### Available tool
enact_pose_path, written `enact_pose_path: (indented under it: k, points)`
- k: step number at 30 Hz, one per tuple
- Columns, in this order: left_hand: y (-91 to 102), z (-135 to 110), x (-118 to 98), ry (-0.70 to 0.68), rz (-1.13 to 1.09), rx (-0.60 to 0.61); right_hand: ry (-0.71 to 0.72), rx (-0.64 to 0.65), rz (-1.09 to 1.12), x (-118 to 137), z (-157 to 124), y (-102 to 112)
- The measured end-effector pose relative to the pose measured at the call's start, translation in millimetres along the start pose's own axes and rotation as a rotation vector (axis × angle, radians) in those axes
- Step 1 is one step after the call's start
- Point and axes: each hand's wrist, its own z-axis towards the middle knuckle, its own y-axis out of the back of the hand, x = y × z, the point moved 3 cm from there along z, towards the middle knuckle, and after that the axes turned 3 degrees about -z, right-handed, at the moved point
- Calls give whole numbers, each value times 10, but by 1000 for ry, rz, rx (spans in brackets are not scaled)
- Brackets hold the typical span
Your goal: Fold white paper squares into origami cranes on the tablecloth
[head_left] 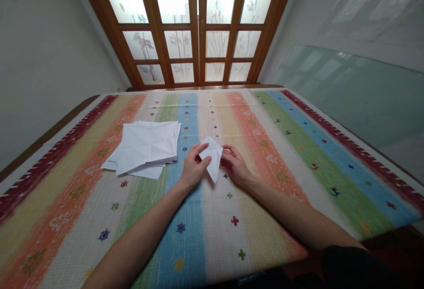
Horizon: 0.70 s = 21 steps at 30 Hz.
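A folded piece of white paper [212, 157], kite-shaped with a point toward me, is held up just above the table. My left hand [194, 163] pinches its left side, thumb on the near face and fingers behind. At its right edge is my right hand [236, 164], fingers bent with their tips partly behind the paper; whether they grip it or only touch it I cannot tell. To the left of my hands lies a loose stack of white paper sheets [149, 143], the top ones showing crease lines.
A striped, patterned tablecloth [271, 156] covers the table. Wooden doors with frosted panes [217, 44] stand beyond the far edge. A pale glass panel [351, 90] leans along the right wall, and a bare wall [43, 37] rises on the left.
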Motion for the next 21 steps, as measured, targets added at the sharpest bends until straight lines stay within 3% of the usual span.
enact_pose_path:
  k: [8,12,16,21]
  points:
    - [4,-19,-29,-11,22,110,115,20,-205,-19,14,67]
    - [-18,-42,-25,-74,24,162,149,36,-207,15,6,78]
    - [-10,-44,-6,-79,30,158,119,50,-115,41,-3,59]
    - [7,-28,32,-11,-13,155,76,47,-156,-18,21,74]
